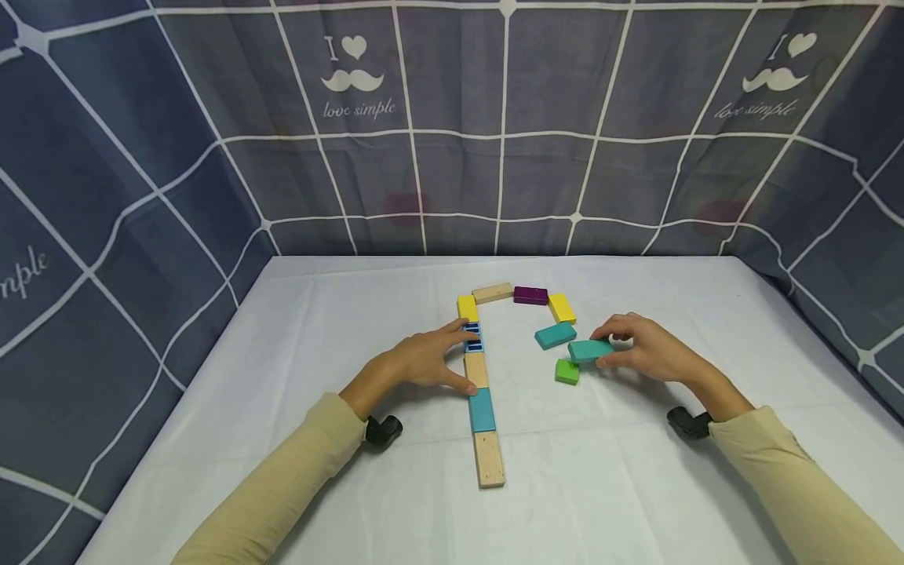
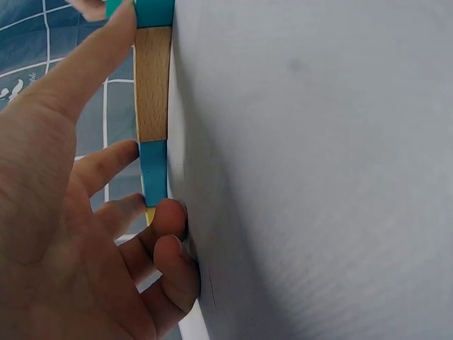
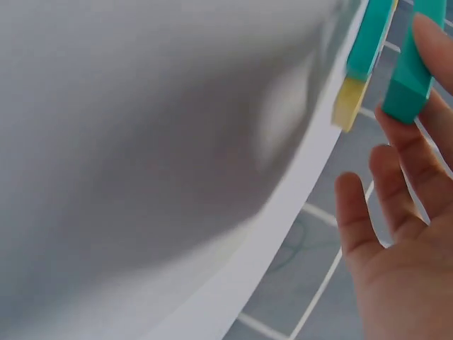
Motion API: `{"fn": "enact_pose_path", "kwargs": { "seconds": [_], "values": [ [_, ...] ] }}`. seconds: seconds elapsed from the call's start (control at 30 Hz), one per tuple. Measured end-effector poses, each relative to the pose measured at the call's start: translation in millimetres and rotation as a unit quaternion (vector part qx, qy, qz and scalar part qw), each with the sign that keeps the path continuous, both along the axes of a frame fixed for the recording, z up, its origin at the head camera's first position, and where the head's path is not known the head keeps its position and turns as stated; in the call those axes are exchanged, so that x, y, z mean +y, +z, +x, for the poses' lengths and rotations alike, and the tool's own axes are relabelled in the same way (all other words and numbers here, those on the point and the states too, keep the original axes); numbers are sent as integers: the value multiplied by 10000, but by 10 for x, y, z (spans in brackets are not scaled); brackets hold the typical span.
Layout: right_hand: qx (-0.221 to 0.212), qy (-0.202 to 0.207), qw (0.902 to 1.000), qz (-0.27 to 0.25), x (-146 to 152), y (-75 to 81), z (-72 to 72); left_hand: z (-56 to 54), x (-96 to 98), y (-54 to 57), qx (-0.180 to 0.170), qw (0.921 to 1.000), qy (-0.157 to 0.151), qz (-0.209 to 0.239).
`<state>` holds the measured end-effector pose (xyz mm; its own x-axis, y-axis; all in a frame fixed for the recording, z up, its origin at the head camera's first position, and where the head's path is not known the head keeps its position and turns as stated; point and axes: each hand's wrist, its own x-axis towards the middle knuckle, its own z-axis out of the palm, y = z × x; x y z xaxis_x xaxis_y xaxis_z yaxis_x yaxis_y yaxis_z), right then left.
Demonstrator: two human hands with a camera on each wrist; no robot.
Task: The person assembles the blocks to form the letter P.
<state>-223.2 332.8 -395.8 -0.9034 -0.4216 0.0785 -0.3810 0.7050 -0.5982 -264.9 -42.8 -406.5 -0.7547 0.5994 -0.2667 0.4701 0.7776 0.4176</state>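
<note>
My right hand pinches a teal block between thumb and fingers, raised over the table in the right wrist view. Just below it lies a small green block, and a second teal block lies to its upper left. My left hand spreads along a straight row of blocks, its thumb tip at the edge of a blue block. Its fingertips reach a blue patterned block. Between them sits a plain wooden block.
The row ends in a wooden block near me and a yellow block at the far side. From there a wooden block, a purple block and another yellow block curve right. A patterned cloth stands behind the white table.
</note>
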Motion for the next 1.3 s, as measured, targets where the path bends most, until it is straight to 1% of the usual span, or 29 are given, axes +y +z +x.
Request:
{"fn": "enact_pose_path", "kwargs": {
  "seconds": [0.2,0.33,0.47,0.6,0.87,1.1,1.3],
  "values": [
    [258,43,9995,-158,-295,19,-140,1,-6,1,-44,10000,44,13],
    [418,233,9986,-236,-499,26,-228,4,-4,2,-64,10000,55,53],
    [571,425,9974,-98,-671,16,-307,5,-3,-2,-55,10000,62,52],
    [573,450,9973,127,-795,-6,-378,4,-3,-8,-51,10000,78,27],
    [443,301,9979,375,-942,-27,-444,2,5,-4,1,10000,-13,49],
    [337,197,9986,352,-961,-60,-461,0,7,-7,-49,9999,-48,93],
    [302,153,9989,335,-961,-91,-473,0,4,6,-47,10000,-10,68]
  ]
}}
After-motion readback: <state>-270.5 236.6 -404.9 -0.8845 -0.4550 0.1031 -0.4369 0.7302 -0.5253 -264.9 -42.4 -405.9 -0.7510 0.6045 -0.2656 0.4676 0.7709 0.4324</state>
